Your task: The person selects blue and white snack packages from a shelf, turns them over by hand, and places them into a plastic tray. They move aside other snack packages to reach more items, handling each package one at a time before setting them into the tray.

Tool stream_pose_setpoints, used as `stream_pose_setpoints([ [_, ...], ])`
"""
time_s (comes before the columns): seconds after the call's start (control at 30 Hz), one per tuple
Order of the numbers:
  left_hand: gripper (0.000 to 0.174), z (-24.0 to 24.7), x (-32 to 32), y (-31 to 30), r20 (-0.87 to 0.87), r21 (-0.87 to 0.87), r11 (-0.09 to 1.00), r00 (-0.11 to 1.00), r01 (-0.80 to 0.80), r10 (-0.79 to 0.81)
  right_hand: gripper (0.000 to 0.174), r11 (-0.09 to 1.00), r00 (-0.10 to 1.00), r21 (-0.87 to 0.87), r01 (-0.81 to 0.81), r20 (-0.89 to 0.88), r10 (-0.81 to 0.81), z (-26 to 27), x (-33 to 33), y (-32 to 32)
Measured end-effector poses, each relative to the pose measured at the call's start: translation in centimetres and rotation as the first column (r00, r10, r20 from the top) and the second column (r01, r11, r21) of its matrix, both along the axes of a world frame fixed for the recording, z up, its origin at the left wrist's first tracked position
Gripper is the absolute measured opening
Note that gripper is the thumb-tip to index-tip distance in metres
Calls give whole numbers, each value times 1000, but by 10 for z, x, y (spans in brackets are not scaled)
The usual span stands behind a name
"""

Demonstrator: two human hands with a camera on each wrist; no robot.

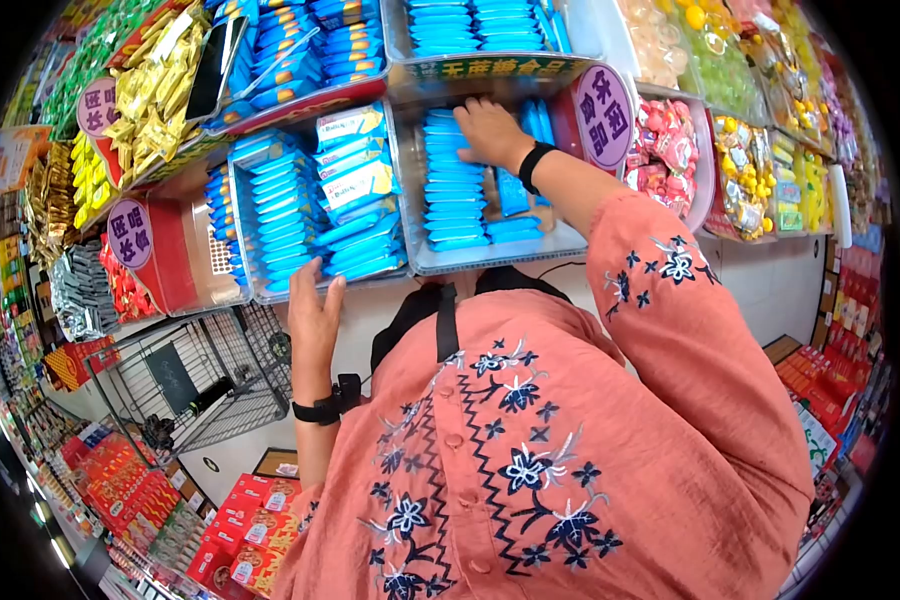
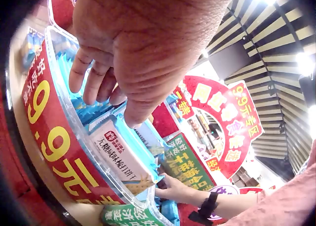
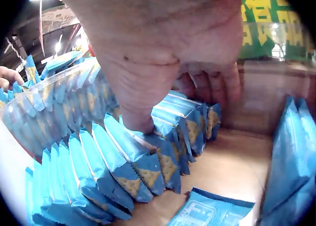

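My right hand [image 1: 495, 135] reaches into the right clear bin [image 1: 480, 265], thumb against the row of blue packets [image 1: 452, 205]; whether my fingers pinch any, I cannot tell. My left hand [image 1: 313, 318] is loose, fingers slightly parted, at the near edge of the left bin [image 1: 380, 279], holding nothing. The row leans packet on packet with a gap beside it, so tugging 1 sideways could make its neighbours slump onto the flat packet [image 3: 212, 208].

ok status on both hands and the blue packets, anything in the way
Right hand touching row of blue packets. Left hand relaxed at next bin's front rim. One flat packet beside the row. Nothing visibly blocking either hand.
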State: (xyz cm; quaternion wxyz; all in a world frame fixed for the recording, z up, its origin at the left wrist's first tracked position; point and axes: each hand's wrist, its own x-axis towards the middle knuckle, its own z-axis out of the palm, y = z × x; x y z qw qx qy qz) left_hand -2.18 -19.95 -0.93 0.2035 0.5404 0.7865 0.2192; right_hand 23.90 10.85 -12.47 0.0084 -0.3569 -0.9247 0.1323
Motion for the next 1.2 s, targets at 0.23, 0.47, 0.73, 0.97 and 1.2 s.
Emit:
stream_pose_setpoints([
  [0.23, 46, -3, -4, -8, 25, 35, 999, 999, -40, 39, 66, 997, 995, -32, 72, 64, -70, 5, 14, 1],
  [0.47, 45, -6, -6, -10, 48, 23, 999, 998, -42, 41, 72, 999, 993, -40, 15, 118, -10, 5, 16, 12],
  [0.73, 42, -6, -4, -7, 48, 11, 1000, 999, -5, 5, 77, 997, 987, 69, -16, 159, 5, 1, 14, 2],
  [0.97, 41, -7, -2, -7, 17, 19, 999, 999, 30, -30, 80, 998, 987, 53, 24, 157, -32, -5, 13, 6],
  [1.2, 40, 2, 0, -14, 43, -11, 1000, 999, -3, 3, 82, 991, 956, 69, 111, 265, -126, 5, 34, 4],
])
